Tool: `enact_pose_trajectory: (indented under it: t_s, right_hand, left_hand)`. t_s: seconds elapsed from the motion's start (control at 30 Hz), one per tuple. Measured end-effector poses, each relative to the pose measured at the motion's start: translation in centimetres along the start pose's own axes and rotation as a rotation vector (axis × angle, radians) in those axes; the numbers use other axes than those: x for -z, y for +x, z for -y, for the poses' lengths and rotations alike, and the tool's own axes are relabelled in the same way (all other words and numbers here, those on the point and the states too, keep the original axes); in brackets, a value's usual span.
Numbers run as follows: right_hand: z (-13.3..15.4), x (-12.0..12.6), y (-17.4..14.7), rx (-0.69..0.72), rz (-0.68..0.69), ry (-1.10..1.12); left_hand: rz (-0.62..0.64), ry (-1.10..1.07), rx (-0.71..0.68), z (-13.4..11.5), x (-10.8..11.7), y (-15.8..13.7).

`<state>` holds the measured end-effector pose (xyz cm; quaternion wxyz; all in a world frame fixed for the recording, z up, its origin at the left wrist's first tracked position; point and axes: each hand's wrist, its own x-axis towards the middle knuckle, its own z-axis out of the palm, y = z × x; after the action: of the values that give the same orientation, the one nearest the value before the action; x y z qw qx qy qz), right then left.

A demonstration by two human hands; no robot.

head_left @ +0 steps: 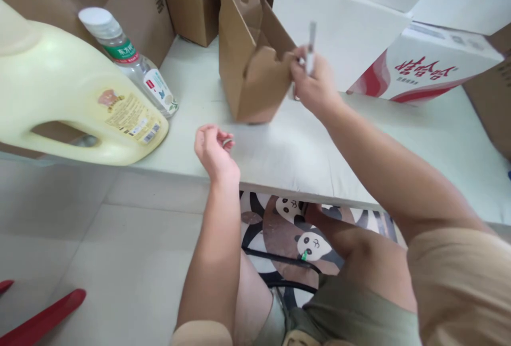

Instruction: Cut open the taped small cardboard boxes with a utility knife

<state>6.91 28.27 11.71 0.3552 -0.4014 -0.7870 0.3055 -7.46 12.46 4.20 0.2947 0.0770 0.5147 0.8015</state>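
Note:
My right hand (313,80) is closed around a slim grey-and-white tool (310,48) that points up. Motion blurs it, so its exact kind is unclear. The fingers of that hand are at the right edge of an open cardboard box (259,77) with notched top edges. Whether they touch it I cannot tell. In front of the box, my left hand (215,151) is curled above the white surface, apart from the box. A small greyish bit shows at its fingertips, too small to name.
A large pale yellow jug (80,90) and a clear plastic bottle (138,69) stand at left on the white surface (199,90). More cardboard boxes (187,0) and a red-and-white carton (423,64) line the back. A panda-patterned mat (271,234) lies below the front edge.

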Motion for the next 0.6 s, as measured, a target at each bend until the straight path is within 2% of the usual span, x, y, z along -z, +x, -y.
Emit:
enact_pose_trajectory:
  t_s: [0.07,0.13,0.2,0.27,0.33,0.4,0.47,0.6]
  right_hand:
    - [-1.2,3.0,-5.5,-0.012,-0.112,0.030]
    - [-2.5,5.6,-11.1,0.048,-0.283,0.149]
    - [-3.9,7.4,-15.8,0.072,-0.380,0.180]
    - [-5.2,8.1,-19.2,0.054,-0.457,0.151]
    - [-6.2,8.3,-21.1,0.014,-0.511,0.091]
    - [-6.7,8.2,-22.0,-0.012,-0.536,0.032]
    - [-7.0,8.2,-22.5,-0.010,-0.543,0.004]
    - [-7.5,8.1,-22.9,-0.014,-0.560,-0.018]
  left_hand:
    - [-0.060,0.007,-0.153,0.3,0.5,0.7]
    - [0.028,0.052,-0.333,0.5,0.7,0.7]
    - [0.248,0.107,-0.473,0.8,0.5,0.2]
    - [0.517,0.146,-0.531,1.1,0.0,-0.9]
    - [0.730,0.185,-0.543,1.5,-0.7,-2.1]
    - [0.844,0.237,-0.557,2.0,-1.3,-3.0]
    - [0.882,0.287,-0.575,2.5,-1.8,-3.6]
    - [0.856,0.326,-0.562,3.6,-2.1,-3.8]
